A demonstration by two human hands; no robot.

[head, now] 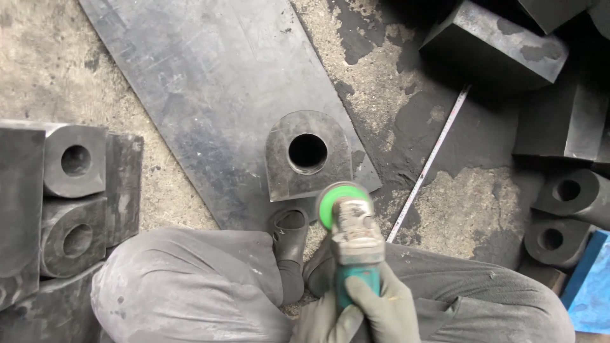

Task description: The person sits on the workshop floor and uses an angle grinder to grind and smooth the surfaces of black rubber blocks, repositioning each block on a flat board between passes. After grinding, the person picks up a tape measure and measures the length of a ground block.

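1. no package or label shows clearly; the only marked things are a tape [427, 164], a thin pale strip running aslant across the dark floor right of the work, and a blue sheet [589, 286] at the right edge.
2. left side: a stack of dark blocks [70, 190], two with round holes facing up, close against the person's left knee [184, 286].
3. top right: big black blocks [492, 44] heaped together; below them two short bored cylinders [562, 213] lying on the floor near the blue sheet.
4. a long grey plate [216, 95] lies flat on the dusty floor [38, 70], running from the top down toward the knees.
5. on the plate's lower end sits the lug [308, 155], a grey piece with a rounded top, a straight bottom and a round hole through its middle; its face is scuffed and dusty.
6. the grinder [352, 238] points at the lug's lower right corner, its green disc [330, 200] at or just beside the lug's lower edge; whether it touches i cannot tell.
7. a dark boot [289, 238] stands just below the lug, left of the grinder.
8. right hand [384, 308], gloved, is clenched round the grinder's teal body.
9. left hand [321, 321], gloved, sits low beside the grinder's rear; its fingers are mostly cut off by the frame edge, so i cannot tell their grip.
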